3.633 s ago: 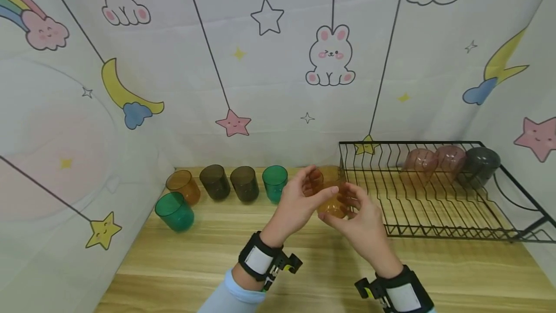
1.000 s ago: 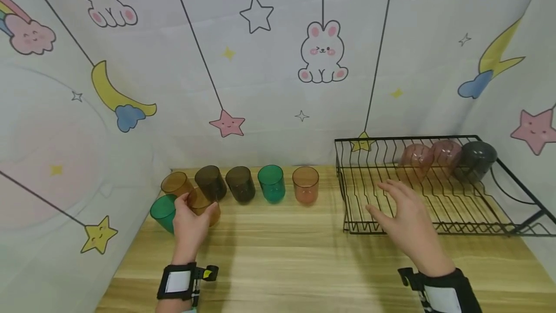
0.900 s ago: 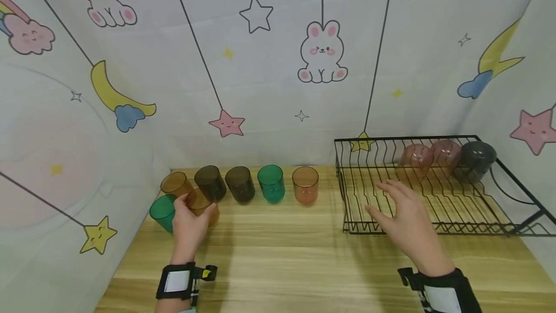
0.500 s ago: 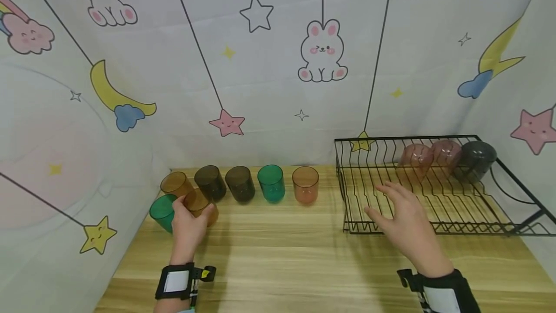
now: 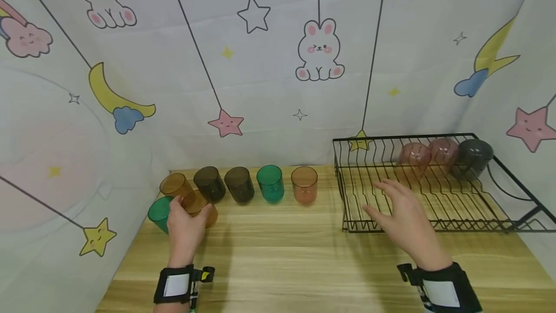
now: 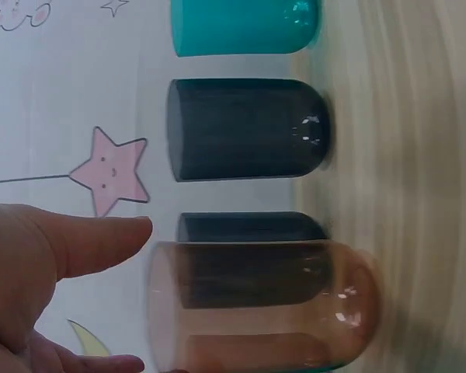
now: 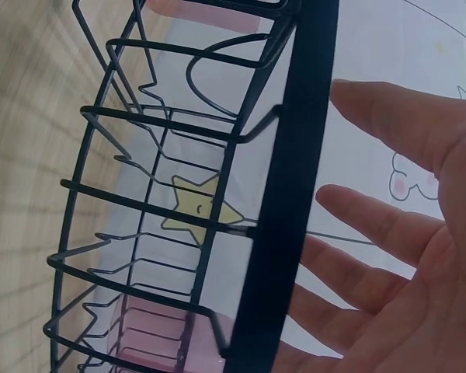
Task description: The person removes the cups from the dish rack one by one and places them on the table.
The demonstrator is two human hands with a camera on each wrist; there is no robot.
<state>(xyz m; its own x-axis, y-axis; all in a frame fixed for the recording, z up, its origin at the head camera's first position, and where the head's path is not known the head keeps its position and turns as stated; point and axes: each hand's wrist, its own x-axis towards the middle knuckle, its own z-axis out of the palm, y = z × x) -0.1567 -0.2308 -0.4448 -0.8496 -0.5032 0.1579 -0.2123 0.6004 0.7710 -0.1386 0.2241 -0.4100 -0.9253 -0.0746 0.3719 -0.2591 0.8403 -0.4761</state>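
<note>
Cup [image 6: 272, 318], front amber one, upright near left edge of worktop [image 5: 278, 260] — just beyond left hand [image 5: 184, 231], long axis vertical. I see left thumb straight, clear of rim. Right hand [image 5: 408, 223] relaxed, holding nothing — by rack's [image 7: 295, 194] front left corner.

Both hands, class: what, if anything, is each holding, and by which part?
Nothing appears held. The left hand is at the rim of the front amber cup, its thumb clear of it; the right hand is empty.
</note>
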